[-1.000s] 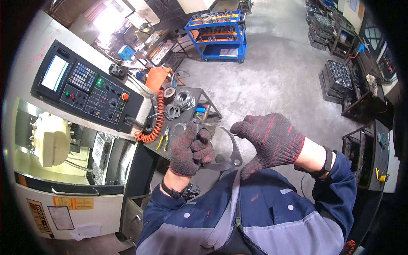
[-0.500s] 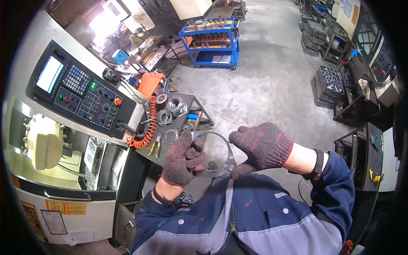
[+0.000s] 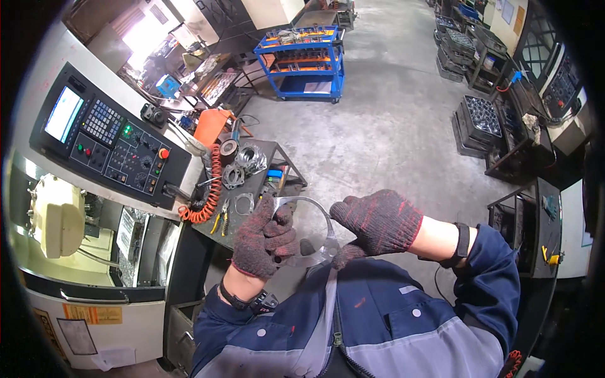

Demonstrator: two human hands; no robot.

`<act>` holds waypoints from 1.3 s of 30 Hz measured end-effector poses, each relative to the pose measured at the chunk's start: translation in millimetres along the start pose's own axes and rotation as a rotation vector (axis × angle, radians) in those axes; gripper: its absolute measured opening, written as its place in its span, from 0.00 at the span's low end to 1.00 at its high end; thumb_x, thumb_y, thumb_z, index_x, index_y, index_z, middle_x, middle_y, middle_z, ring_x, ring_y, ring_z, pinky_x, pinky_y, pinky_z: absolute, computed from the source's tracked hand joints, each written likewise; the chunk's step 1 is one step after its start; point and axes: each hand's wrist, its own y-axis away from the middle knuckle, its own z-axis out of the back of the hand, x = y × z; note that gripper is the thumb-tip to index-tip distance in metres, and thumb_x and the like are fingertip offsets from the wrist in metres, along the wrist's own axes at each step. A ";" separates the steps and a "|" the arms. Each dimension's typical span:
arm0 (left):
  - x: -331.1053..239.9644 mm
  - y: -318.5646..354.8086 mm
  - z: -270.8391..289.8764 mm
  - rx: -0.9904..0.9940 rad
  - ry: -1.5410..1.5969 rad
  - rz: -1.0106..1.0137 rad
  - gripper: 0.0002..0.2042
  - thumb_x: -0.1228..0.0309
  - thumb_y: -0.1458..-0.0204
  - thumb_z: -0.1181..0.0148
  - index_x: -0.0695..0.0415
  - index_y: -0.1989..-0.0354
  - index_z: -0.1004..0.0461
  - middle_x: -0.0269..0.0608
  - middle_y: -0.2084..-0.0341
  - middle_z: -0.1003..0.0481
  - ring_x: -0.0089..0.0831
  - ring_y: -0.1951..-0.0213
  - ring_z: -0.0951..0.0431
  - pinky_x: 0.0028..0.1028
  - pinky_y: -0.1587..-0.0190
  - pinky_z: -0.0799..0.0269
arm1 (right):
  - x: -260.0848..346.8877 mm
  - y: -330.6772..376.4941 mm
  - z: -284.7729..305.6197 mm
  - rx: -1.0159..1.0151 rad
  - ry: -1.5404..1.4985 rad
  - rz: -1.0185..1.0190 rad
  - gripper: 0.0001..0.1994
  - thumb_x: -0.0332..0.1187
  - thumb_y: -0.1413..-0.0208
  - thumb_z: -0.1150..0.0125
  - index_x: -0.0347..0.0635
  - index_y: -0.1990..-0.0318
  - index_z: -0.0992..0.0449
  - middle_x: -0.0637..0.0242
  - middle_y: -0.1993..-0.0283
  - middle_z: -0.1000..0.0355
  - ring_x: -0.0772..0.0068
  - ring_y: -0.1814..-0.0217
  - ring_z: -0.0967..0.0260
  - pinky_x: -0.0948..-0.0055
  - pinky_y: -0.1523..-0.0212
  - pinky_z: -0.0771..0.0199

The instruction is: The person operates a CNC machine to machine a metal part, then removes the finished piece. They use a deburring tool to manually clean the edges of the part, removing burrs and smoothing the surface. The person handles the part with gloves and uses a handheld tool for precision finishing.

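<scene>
**Metal ring held in both gloved hands, centre frame**

Ring (image 3: 313, 222) — thin, flat, grey metal, with a lug at its lower right edge — sits just below the centre of the frame, close above the person's chest. It is tilted, with its near edge toward the body.

Left hand (image 3: 263, 239): dark knit glove, fingers clenched on the ring's left side, thumb over the rim. Right hand (image 3: 378, 222): same kind of glove, thumb and fingertips pinching the ring's lower right edge by the lug. Both hands grasp the ring; it touches nothing else.

Surroundings:
- Small dark table (image 3: 285, 165), left of centre, just above the left hand — carries several metal flanges (image 3: 242, 165) and a pair of yellow-handled pliers (image 3: 222, 218).
- Control panel (image 3: 113, 142) with screen and keys, upper left; an orange coiled cable (image 3: 211, 189) hangs beside it.
- Blue cart (image 3: 309, 60), top centre, well apart from the hands.
- Crates of parts (image 3: 482, 116) along the upper right on grey concrete floor (image 3: 391, 126).
</scene>
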 end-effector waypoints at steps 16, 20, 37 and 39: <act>5.3 -15.2 5.2 0.058 0.117 -0.028 0.17 0.52 0.33 0.43 0.53 0.66 0.30 0.19 0.84 0.44 0.16 0.84 0.44 0.21 0.78 0.44 | -8.0 8.1 -21.2 -0.053 -0.034 -0.014 0.19 0.51 0.41 0.37 0.46 0.56 0.30 0.54 0.63 0.24 0.44 0.62 0.20 0.47 0.66 0.22; 7.4 -16.0 4.2 0.048 0.150 -0.048 0.17 0.52 0.33 0.44 0.52 0.66 0.30 0.19 0.83 0.44 0.16 0.84 0.45 0.22 0.78 0.44 | -6.5 10.2 -19.4 -0.050 0.001 -0.011 0.18 0.51 0.41 0.38 0.46 0.58 0.29 0.54 0.66 0.23 0.44 0.64 0.20 0.47 0.67 0.22; 3.3 -25.2 6.7 0.144 0.175 0.011 0.15 0.55 0.32 0.46 0.53 0.67 0.29 0.20 0.85 0.44 0.16 0.86 0.44 0.23 0.78 0.44 | -10.7 10.8 9.6 -0.237 -0.080 0.046 0.45 0.72 0.68 0.27 0.46 0.50 0.25 0.60 0.57 0.23 0.52 0.57 0.20 0.58 0.61 0.22; 3.9 -25.4 5.2 0.149 0.168 0.016 0.15 0.56 0.32 0.45 0.53 0.67 0.29 0.21 0.85 0.44 0.16 0.86 0.44 0.23 0.78 0.44 | -10.0 9.8 11.9 -0.223 -0.067 0.044 0.45 0.73 0.68 0.27 0.45 0.50 0.25 0.60 0.57 0.24 0.51 0.57 0.21 0.57 0.61 0.22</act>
